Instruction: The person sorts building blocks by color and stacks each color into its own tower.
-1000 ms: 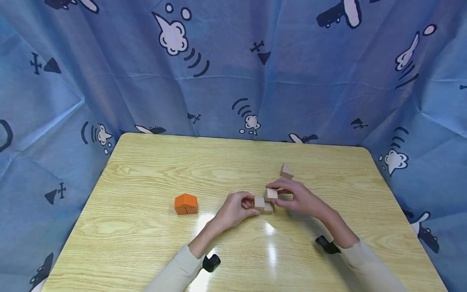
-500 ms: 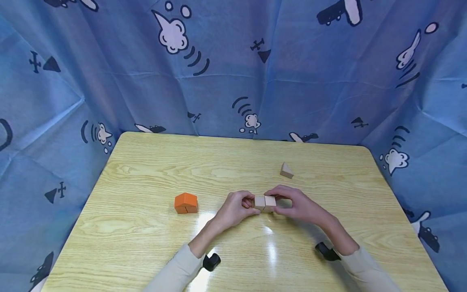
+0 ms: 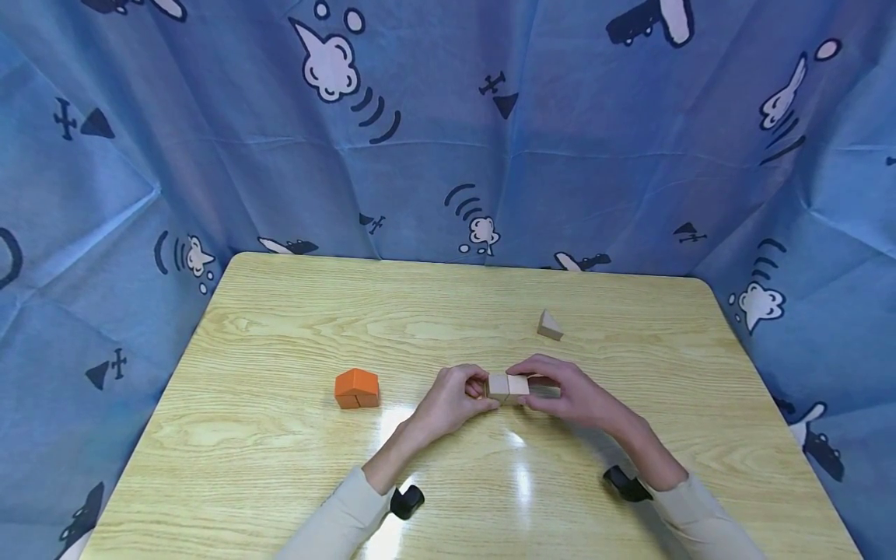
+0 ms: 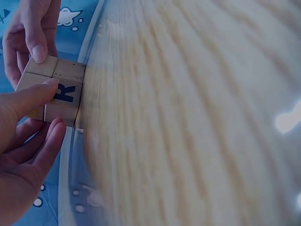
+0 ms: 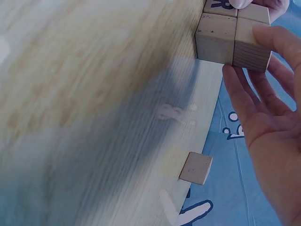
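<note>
Several plain wooden cubes stand as a block two wide and two high on the table, side faces flush. My left hand (image 3: 451, 400) grips the upper left cube (image 3: 497, 386), its thumb across the near face and fingertips behind. Below it sits a cube with a dark letter R (image 4: 66, 92). From the other side my right hand (image 3: 570, 391) pinches the upper right cube (image 5: 250, 49) between thumb and fingers. The lower right cube (image 5: 215, 40) lies directly under that one, against the table.
Behind the right hand, a wooden triangular block (image 3: 550, 326) lies on the table (image 3: 294, 327). An orange house-shaped group of blocks (image 3: 357, 389) stands to the left of the hands. A blue patterned curtain (image 3: 420, 155) hangs behind and beside the table.
The right hand has brought its cube down and left onto the lower right cube, against the upper left cube. Over the last half second, both hands have stayed in place.
</note>
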{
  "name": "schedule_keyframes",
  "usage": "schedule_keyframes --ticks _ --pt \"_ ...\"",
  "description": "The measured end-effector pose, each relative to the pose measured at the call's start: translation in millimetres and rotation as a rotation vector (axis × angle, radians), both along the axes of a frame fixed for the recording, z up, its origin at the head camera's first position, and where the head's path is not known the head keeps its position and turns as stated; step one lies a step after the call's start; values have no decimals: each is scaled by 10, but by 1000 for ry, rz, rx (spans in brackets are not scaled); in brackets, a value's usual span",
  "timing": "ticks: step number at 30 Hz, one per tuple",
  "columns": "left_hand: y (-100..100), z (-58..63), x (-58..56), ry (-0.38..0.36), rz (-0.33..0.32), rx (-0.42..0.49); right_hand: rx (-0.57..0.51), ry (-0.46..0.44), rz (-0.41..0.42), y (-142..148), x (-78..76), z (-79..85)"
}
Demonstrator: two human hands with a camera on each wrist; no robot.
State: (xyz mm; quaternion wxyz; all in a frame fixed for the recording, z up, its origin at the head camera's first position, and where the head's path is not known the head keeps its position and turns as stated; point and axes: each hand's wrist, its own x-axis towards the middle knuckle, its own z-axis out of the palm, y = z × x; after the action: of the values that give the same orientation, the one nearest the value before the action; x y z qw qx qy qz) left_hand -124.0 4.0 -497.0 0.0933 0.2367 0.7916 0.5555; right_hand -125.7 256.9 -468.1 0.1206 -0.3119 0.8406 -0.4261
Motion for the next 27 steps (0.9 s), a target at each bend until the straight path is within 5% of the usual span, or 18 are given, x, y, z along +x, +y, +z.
schedule_keyframes --ticks 17,27 --pt "1 27 -3 15 -8 -26 42 0 -36 -4 14 9" --pt "7 9 22 9 7 -37 46 125 -212 123 -116 41"
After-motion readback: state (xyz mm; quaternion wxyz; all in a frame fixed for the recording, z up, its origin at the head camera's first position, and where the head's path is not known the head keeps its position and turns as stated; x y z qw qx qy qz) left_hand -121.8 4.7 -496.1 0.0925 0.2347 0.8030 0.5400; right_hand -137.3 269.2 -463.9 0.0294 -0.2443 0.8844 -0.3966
